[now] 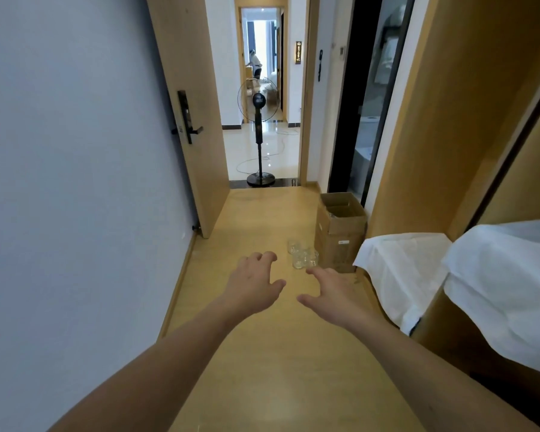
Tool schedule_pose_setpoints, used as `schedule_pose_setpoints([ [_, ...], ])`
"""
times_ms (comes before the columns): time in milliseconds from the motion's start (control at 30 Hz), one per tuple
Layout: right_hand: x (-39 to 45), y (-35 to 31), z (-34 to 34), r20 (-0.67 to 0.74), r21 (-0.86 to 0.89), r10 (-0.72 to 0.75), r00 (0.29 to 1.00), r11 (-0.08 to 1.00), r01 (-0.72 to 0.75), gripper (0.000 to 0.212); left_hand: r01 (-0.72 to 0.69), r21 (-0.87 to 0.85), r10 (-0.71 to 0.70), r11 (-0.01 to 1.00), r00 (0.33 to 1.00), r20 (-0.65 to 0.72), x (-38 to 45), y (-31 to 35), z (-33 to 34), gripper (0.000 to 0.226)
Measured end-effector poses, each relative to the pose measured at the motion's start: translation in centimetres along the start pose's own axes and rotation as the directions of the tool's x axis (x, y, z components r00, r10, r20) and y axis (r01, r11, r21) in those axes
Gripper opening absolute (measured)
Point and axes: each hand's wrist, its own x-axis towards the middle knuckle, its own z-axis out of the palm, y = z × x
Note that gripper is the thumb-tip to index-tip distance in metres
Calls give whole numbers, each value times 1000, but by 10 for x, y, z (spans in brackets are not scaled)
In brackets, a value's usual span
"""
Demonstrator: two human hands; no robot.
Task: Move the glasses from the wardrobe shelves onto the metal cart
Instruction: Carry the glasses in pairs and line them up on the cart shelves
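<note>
**Both hands empty, glasses on floor ahead**

Two bare hands reach out over the wood floor [262,353]. Left hand [252,283] has its fingers spread and loosely bent, holding nothing. Right hand [334,291] is likewise spread and empty, fingertips just short of the glasses [303,255]. They form a small clear cluster on the floor, maybe three or four, exact count unclear. One cardboard box [340,232] stands just beside them. Two white cloths [399,275] on the right. One standing fan [258,132] in the doorway.

Two hands: left hand [252,283], right hand [334,291]. Glasses [303,254]: small cluster on floor, exact number unclear. One cardboard box [340,232]. One standing fan [258,132]. Two white cloths [399,275].
</note>
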Motion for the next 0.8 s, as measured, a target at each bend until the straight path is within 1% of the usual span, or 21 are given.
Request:
schedule_pose_setpoints([
  [133,68,15,0,27,39,21,999,999,-22,71,53,0,-53,999,998,28,61,-1,0,57],
  [267,127,30,-11,42,43,32,999,998,-34,70,77,17,-77,997,997,24,125,6,-2,56],
  [367,162,51,-14,57,54,35,998,998,-38,70,74,6,-74,997,997,37,165,12,12,56],
  [500,188,79,-12,97,74,91,991,992,-98,69,85,8,-85,996,986,142,196,17,40,59],
  [633,218,98,-17,93,102,123,988,986,-132,68,82,16,-83,997,983,161,239,23,53,60],
  [733,240,112,-18,99,113,154,983,980,-164,68,78,5,-77,997,972,223,270,27,64,60],
  [800,254,119,-18,104,120,180,978,974,-192,68,51,17,-53,999,965,256,294,27,72,60],
])
